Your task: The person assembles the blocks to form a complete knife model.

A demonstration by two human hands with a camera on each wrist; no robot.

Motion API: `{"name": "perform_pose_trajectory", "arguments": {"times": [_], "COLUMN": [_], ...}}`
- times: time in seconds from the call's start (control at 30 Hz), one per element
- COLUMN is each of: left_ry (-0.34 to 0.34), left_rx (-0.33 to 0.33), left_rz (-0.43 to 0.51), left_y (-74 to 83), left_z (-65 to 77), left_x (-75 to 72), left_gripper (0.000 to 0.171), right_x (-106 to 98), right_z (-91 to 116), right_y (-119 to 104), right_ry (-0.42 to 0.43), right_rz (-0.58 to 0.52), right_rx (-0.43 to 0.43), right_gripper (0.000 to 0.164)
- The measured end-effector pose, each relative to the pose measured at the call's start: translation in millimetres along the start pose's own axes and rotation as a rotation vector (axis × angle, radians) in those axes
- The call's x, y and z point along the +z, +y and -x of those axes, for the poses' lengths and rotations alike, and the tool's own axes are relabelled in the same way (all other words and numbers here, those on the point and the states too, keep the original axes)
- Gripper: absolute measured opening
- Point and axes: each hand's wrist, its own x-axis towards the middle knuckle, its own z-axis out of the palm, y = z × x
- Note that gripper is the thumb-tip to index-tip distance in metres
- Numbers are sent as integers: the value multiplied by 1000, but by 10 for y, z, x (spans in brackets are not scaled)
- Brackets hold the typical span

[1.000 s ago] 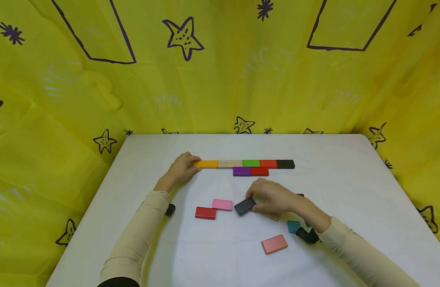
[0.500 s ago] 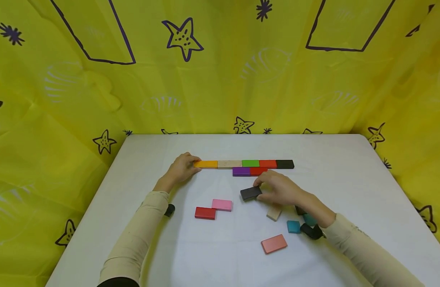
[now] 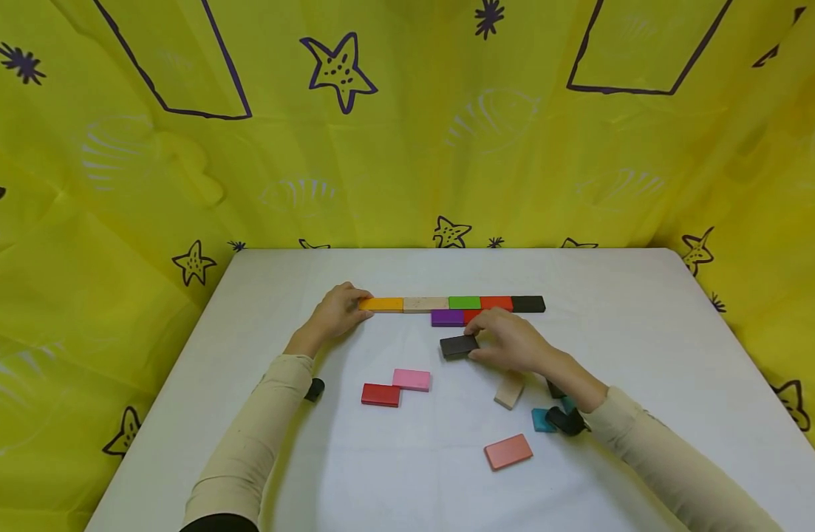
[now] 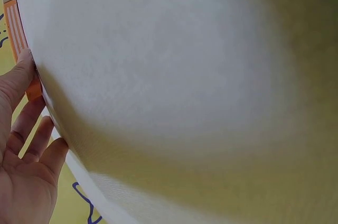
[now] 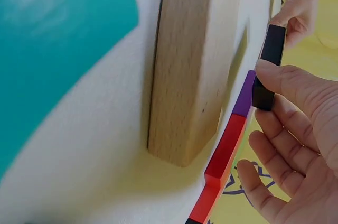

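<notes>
My left hand (image 3: 332,314) pinches the left end of an orange block (image 3: 383,304), thumb on the near side. That block begins a row running right through a beige block (image 3: 425,304), a green block (image 3: 464,302), a red block (image 3: 496,303) and a black block at the right end (image 3: 529,304). Under the row sits a purple block (image 3: 447,318) with a second red block on its right, partly covered by my right hand (image 3: 513,342). Between thumb and fingertips, that hand grips a black block (image 5: 272,52), just in front of the purple one.
Nearer me on the white table (image 3: 420,473) are a pink block (image 3: 411,380), a red block (image 3: 380,394), a salmon block (image 3: 508,452), a wooden block (image 3: 509,391) and a teal block (image 3: 541,420). A yellow patterned sheet (image 3: 394,162) surrounds the table.
My right hand has carried the black block up from beside the pink block towards the purple block and turned it nearly parallel to the row. My left hand stays put.
</notes>
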Motion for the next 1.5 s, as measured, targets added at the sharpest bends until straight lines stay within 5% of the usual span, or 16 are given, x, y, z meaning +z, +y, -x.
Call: {"name": "perform_pose_trajectory", "arguments": {"times": [1.13,1.5], "left_ry": [8,8], "left_rx": [16,13], "left_rz": [-7,-14], "left_y": [0,9], "left_z": [14,20], "left_x": [0,-7], "left_gripper": [36,36], "right_x": [121,114], "right_z": [-202,-198], "right_y": [-108,-114], "right_ry": [21,41], "right_rz": [112,62], "right_rx": [91,139], "right_gripper": [33,32]}}
